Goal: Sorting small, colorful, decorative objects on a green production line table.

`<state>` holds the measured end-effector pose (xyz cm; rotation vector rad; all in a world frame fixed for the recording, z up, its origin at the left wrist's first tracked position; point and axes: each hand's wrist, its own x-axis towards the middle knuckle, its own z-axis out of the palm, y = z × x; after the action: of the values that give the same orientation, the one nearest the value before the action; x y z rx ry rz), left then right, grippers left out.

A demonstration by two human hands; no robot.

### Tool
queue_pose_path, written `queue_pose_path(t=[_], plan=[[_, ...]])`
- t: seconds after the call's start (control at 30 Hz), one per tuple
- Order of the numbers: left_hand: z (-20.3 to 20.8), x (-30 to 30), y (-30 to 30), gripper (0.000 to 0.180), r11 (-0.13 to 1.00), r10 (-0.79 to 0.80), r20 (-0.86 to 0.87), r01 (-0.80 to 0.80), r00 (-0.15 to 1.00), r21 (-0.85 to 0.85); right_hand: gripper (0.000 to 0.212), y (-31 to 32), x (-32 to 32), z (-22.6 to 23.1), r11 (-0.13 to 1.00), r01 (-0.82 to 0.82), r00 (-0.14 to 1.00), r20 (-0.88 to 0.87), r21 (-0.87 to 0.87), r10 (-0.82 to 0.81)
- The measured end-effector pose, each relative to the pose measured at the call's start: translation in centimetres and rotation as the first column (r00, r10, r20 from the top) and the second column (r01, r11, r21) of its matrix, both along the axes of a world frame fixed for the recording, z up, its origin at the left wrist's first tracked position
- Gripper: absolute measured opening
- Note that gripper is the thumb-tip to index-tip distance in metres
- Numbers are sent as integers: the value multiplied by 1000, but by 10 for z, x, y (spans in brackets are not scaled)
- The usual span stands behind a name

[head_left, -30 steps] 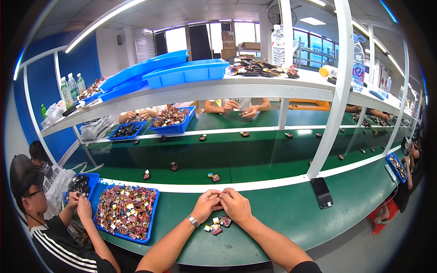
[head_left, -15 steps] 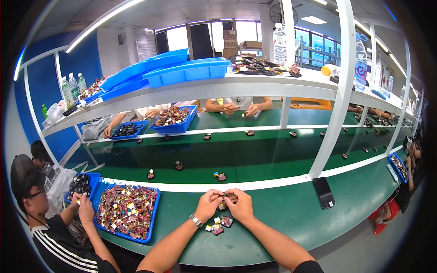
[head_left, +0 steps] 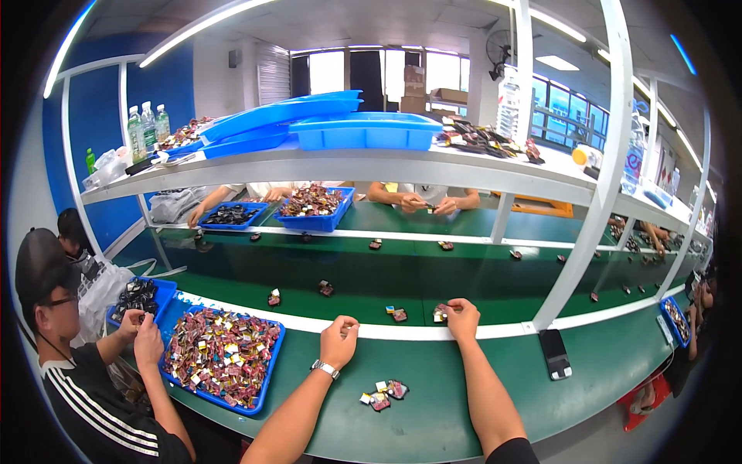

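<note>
My right hand reaches out over the white rail at the belt's near edge. Between its thumb and fingertips is a small dark-red part with a white piece, held at the belt's near side. My left hand, with a metal watch at the wrist, hovers by the rail with its fingers curled together; whether anything is inside them is hidden. On the green bench between my forearms lies a small cluster of similar dark-red parts with white and yellow pieces.
A blue tray heaped with such parts stands left, beside a co-worker. A phone lies on the right. Loose parts dot the green belt. White posts carry a shelf with blue trays above it.
My hands have come apart. The right moved forward and right to the belt's edge with a part; the left shifted slightly forward and left. The view has turned a little left.
</note>
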<state>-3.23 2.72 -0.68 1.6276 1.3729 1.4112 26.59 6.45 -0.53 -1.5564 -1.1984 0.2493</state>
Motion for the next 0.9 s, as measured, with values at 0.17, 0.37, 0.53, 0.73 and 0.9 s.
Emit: queue_pose_path(t=[0.17, 0.37, 0.53, 0.73, 0.9], plan=[[-15, -11, 3, 9, 997, -12, 130, 22, 991, -79, 22, -2, -15, -1, 973, 24, 882, 453, 231, -129], [-2, -5, 2, 7, 997, -75, -51, 73, 996, -32, 60, -9, -97, 4, 978, -107, 849, 495, -181, 185], [-2, -3, 4, 7, 990, -128, -27, 126, 991, -57, 52, 3, -91, -9, 981, -157, 929, 322, -111, 185], [-4, -7, -3, 9, 975, -215, -49, 211, 975, -75, 51, -95, -80, 18, 880, -474, 858, 239, 26, 455], [14, 8, -21, 29, 722, -525, 283, 596, 802, -351, 52, -104, -77, 41, 797, -599, 768, 336, 79, 545]])
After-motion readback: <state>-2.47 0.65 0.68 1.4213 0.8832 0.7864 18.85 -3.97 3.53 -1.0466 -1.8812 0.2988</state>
